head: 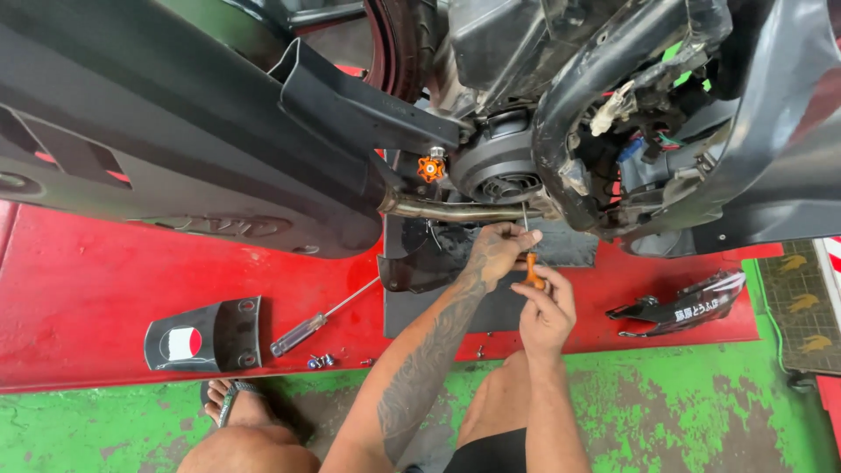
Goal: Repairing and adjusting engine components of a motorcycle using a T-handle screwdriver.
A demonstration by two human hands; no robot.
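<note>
Red platform (pixel 79 289) | carried on it — clear-handled screwdriver (pixel 302 333), dark panel piece (pixel 206 337), loose screws (pixel 320 360), black mat (pixel 499 307) — green floor (pixel 683 412) seen below.

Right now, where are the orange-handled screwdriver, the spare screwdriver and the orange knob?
orange-handled screwdriver (pixel 531 267), head view, on its handle.
spare screwdriver (pixel 300 335), head view, on its clear handle.
orange knob (pixel 429 168), head view, on its centre.

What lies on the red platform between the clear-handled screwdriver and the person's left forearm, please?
In the head view, a few small loose screws lie on the red platform between the clear-handled screwdriver and the left forearm, with bare red surface around them.
</note>
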